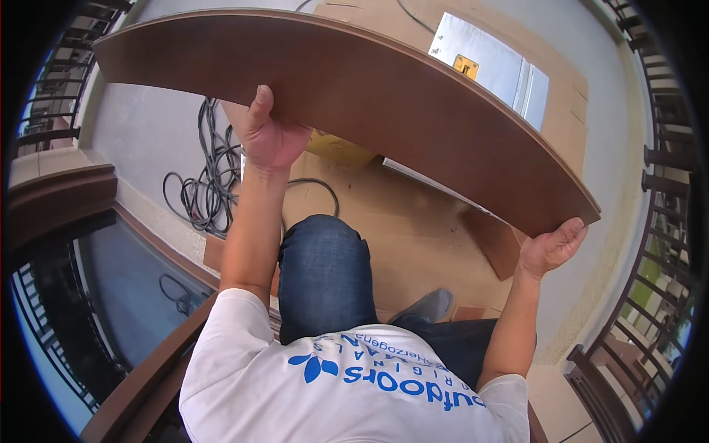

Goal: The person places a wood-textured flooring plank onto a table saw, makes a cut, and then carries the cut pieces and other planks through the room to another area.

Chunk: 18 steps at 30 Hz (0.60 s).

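A long brown board (347, 103) spans the upper part of the head view, raised above a cardboard-covered floor. My left hand (273, 136) grips its near edge left of the middle, thumb up on the face. My right hand (554, 244) holds its right end from below, with fingers partly hidden. Beyond the board is a silver metal surface (454, 40) with a small yellow fitting (465, 65). A yellow object (340, 148) shows partly beneath the board, and another brown board (487, 240) lies below the right end.
Coiled black cable (210, 192) lies at the left on the pale floor. Cardboard (384, 251) is spread below me, around my knee (325, 273). Dark railings (657, 221) line both sides. A brown-framed glass panel (125, 295) is at the lower left.
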Each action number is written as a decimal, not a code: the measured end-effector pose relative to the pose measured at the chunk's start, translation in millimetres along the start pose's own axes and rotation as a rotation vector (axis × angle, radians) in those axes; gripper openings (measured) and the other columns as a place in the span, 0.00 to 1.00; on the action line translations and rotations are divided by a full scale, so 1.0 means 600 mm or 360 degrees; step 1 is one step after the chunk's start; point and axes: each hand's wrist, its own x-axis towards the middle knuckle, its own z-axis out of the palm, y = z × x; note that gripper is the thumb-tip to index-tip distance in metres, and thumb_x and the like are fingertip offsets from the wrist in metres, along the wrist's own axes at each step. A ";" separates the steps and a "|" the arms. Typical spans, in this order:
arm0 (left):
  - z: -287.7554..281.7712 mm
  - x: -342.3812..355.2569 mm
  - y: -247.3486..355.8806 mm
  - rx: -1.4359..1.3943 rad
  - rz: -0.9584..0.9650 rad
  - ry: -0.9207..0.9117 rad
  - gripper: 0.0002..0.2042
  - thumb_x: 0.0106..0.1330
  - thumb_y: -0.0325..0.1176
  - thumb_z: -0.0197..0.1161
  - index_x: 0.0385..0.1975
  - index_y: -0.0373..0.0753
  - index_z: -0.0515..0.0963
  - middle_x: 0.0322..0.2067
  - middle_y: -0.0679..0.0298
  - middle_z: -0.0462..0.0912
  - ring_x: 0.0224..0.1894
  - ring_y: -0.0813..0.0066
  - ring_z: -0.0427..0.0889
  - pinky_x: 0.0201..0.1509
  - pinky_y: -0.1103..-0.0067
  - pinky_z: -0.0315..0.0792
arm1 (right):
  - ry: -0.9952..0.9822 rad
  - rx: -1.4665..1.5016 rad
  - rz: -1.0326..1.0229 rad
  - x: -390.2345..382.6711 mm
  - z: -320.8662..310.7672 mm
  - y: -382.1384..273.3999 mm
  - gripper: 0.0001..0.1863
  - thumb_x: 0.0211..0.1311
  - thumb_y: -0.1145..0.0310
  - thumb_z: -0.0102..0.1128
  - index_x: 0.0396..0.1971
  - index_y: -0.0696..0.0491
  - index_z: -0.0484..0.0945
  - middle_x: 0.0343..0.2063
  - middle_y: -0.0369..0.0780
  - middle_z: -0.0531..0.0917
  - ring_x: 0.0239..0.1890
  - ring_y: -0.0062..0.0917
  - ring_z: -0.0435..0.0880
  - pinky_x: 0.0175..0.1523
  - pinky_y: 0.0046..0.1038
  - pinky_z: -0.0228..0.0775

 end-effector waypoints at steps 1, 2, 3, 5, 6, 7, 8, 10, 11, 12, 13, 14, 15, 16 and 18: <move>0.010 0.030 -0.009 0.0005 -0.0087 -0.0101 0.17 0.74 0.38 0.53 0.58 0.40 0.74 0.60 0.63 0.76 0.62 0.65 0.74 0.68 0.63 0.64 | 0.0046 -0.0025 0.0033 0.033 0.006 -0.005 0.23 0.75 0.48 0.46 0.34 0.56 0.69 0.31 0.32 0.72 0.37 0.18 0.70 0.46 0.20 0.68; 0.019 0.052 -0.015 0.0015 -0.0171 -0.0191 0.17 0.74 0.36 0.52 0.59 0.39 0.73 0.59 0.62 0.77 0.61 0.65 0.75 0.66 0.65 0.67 | 0.0024 -0.0013 0.0029 0.048 0.006 -0.019 0.23 0.75 0.48 0.46 0.34 0.56 0.69 0.31 0.32 0.72 0.37 0.18 0.70 0.46 0.20 0.68; 0.032 0.066 -0.019 0.0022 -0.0151 -0.0188 0.17 0.74 0.36 0.52 0.59 0.39 0.73 0.59 0.62 0.77 0.61 0.65 0.75 0.66 0.65 0.67 | 0.0018 0.0007 0.0129 0.059 0.009 -0.030 0.23 0.75 0.48 0.47 0.34 0.56 0.69 0.31 0.32 0.73 0.37 0.17 0.71 0.46 0.20 0.68; 0.053 0.075 -0.019 0.0336 -0.0179 -0.0252 0.18 0.74 0.35 0.52 0.59 0.35 0.71 0.57 0.60 0.78 0.60 0.66 0.76 0.63 0.69 0.70 | -0.0133 0.0073 0.0288 0.068 0.000 -0.026 0.23 0.74 0.49 0.49 0.43 0.58 0.71 0.35 0.34 0.75 0.39 0.17 0.72 0.45 0.20 0.69; 0.061 0.073 -0.016 0.0347 -0.0148 -0.0233 0.18 0.74 0.35 0.52 0.59 0.35 0.71 0.57 0.60 0.78 0.60 0.66 0.76 0.63 0.69 0.70 | -0.0167 0.0086 0.0283 0.065 -0.009 -0.025 0.23 0.74 0.49 0.49 0.43 0.58 0.71 0.35 0.34 0.75 0.39 0.17 0.72 0.45 0.20 0.69; 0.067 0.068 -0.010 0.0392 -0.0045 -0.0198 0.17 0.74 0.36 0.52 0.59 0.35 0.72 0.57 0.59 0.78 0.60 0.66 0.76 0.63 0.69 0.70 | -0.0231 -0.0176 0.0232 0.059 -0.018 -0.024 0.24 0.75 0.51 0.49 0.50 0.60 0.68 0.41 0.39 0.77 0.44 0.22 0.75 0.50 0.23 0.70; 0.069 0.058 -0.001 0.0437 0.0059 -0.0159 0.17 0.75 0.36 0.52 0.58 0.34 0.72 0.56 0.59 0.78 0.60 0.66 0.76 0.63 0.69 0.71 | -0.0297 -0.0441 0.0173 0.053 -0.029 -0.021 0.26 0.75 0.54 0.50 0.57 0.63 0.66 0.48 0.43 0.78 0.48 0.26 0.78 0.54 0.27 0.72; 0.055 0.037 0.025 0.0438 0.0157 0.0039 0.17 0.75 0.37 0.53 0.57 0.34 0.73 0.56 0.58 0.79 0.59 0.65 0.76 0.63 0.68 0.71 | -0.0357 -0.0263 0.0125 0.034 -0.053 -0.006 0.26 0.74 0.60 0.53 0.60 0.63 0.62 0.50 0.46 0.77 0.50 0.28 0.78 0.57 0.29 0.71; 0.041 0.022 0.043 0.0434 0.0216 0.0215 0.17 0.75 0.38 0.53 0.56 0.35 0.73 0.55 0.58 0.79 0.59 0.64 0.76 0.63 0.67 0.71 | -0.0476 -0.0191 0.0162 0.011 -0.061 -0.008 0.24 0.74 0.63 0.53 0.60 0.63 0.63 0.50 0.45 0.78 0.51 0.28 0.78 0.58 0.30 0.69; 0.025 0.008 0.063 0.0435 0.0236 0.0241 0.17 0.75 0.38 0.53 0.56 0.35 0.73 0.55 0.58 0.79 0.59 0.64 0.76 0.63 0.67 0.71 | -0.0587 -0.0125 0.0195 -0.011 -0.066 -0.011 0.22 0.74 0.65 0.53 0.59 0.63 0.64 0.50 0.45 0.78 0.52 0.28 0.77 0.60 0.30 0.68; 0.005 -0.007 0.088 0.0245 0.0266 0.0297 0.17 0.75 0.39 0.53 0.56 0.35 0.73 0.55 0.58 0.79 0.59 0.63 0.76 0.63 0.66 0.71 | -0.0618 -0.0125 0.0194 -0.034 -0.069 -0.011 0.22 0.74 0.65 0.53 0.59 0.63 0.64 0.50 0.45 0.78 0.52 0.28 0.77 0.60 0.30 0.68; -0.014 -0.018 0.116 0.0055 0.0293 0.0335 0.18 0.75 0.40 0.54 0.56 0.35 0.74 0.54 0.59 0.80 0.59 0.62 0.76 0.64 0.65 0.70 | -0.0717 -0.0202 0.0085 -0.056 -0.070 -0.012 0.20 0.73 0.67 0.52 0.59 0.62 0.65 0.50 0.43 0.77 0.52 0.27 0.77 0.59 0.30 0.68; -0.040 -0.039 0.145 0.0060 0.0312 0.0359 0.18 0.75 0.40 0.54 0.56 0.35 0.74 0.54 0.59 0.80 0.59 0.62 0.76 0.64 0.65 0.70 | -0.0830 -0.0280 -0.0020 -0.069 -0.070 -0.007 0.19 0.73 0.69 0.52 0.58 0.61 0.66 0.50 0.42 0.77 0.52 0.27 0.76 0.59 0.29 0.69; -0.070 -0.063 0.176 0.0117 0.0339 0.0481 0.18 0.74 0.42 0.54 0.55 0.36 0.74 0.54 0.59 0.80 0.58 0.61 0.77 0.63 0.65 0.71 | -0.0858 -0.0270 -0.0019 -0.073 -0.066 0.003 0.19 0.73 0.69 0.52 0.58 0.61 0.66 0.50 0.42 0.77 0.52 0.27 0.76 0.59 0.29 0.69; -0.128 -0.099 0.210 0.0163 0.0361 0.0622 0.19 0.74 0.43 0.55 0.55 0.36 0.74 0.53 0.59 0.80 0.57 0.60 0.77 0.63 0.64 0.72 | -0.0770 -0.0200 0.0053 -0.080 -0.063 0.021 0.17 0.72 0.70 0.52 0.56 0.61 0.68 0.50 0.41 0.77 0.53 0.27 0.75 0.61 0.30 0.66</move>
